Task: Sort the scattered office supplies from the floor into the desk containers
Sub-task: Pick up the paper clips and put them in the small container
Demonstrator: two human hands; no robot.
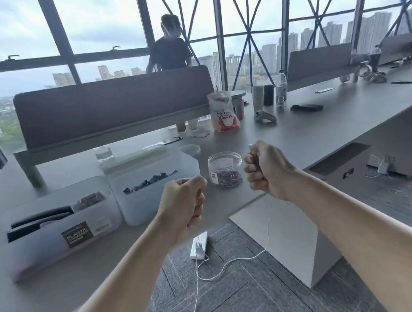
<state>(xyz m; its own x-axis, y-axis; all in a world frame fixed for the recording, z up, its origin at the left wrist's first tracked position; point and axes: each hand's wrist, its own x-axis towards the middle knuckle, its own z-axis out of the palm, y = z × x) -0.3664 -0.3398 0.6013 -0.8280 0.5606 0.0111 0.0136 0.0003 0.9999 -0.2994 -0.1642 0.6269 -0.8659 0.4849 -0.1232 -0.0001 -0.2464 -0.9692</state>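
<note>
Both hands are curled into fists above the near desk (299, 132) edge. The right hand (266, 172) is closed round small dark pieces (254, 162), probably clips, while anything inside the left hand (184, 204) is hidden. They flank the open clear jar (224, 169) of paper clips, likely for tipping in, with nothing blocking its mouth. Its lid (190, 149) lies behind, two frosted bins (149, 206) stand left, and a power strip (199, 245) lies on the floor below.
</note>
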